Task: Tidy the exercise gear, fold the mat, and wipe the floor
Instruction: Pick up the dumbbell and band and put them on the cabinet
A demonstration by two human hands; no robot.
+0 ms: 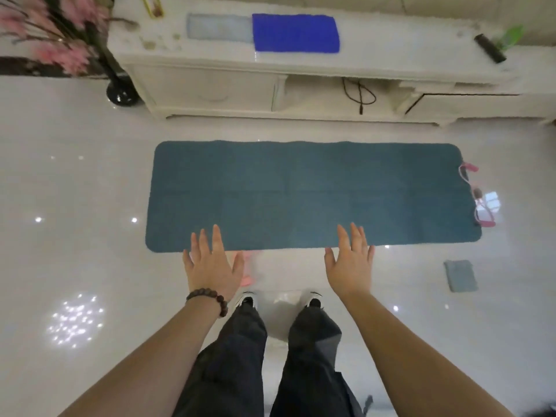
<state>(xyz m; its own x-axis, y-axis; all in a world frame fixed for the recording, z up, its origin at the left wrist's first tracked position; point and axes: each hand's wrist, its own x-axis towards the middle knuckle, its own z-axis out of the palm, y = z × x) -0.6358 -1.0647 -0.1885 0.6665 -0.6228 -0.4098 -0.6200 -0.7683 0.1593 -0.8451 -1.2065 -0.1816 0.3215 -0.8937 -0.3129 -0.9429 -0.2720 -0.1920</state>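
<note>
A teal exercise mat [310,194] lies flat on the glossy white floor [75,266], long side toward me. My left hand [212,261] and my right hand [350,261] hover over its near edge with straight, spread fingers, holding nothing. A pink item [247,270] shows partly behind my left hand, just off the mat's near edge. Pink exercise gear with a dark cord [478,195] lies at the mat's right end. On the floor to the right is a small grey-blue folded cloth [460,275].
A white low cabinet [210,85] runs along the far wall, carrying a bright blue cloth [296,33], a pale cloth [218,27] and a black cylinder [489,48]. A black vase with pink flowers [120,91] stands at its left. My feet are just behind the mat.
</note>
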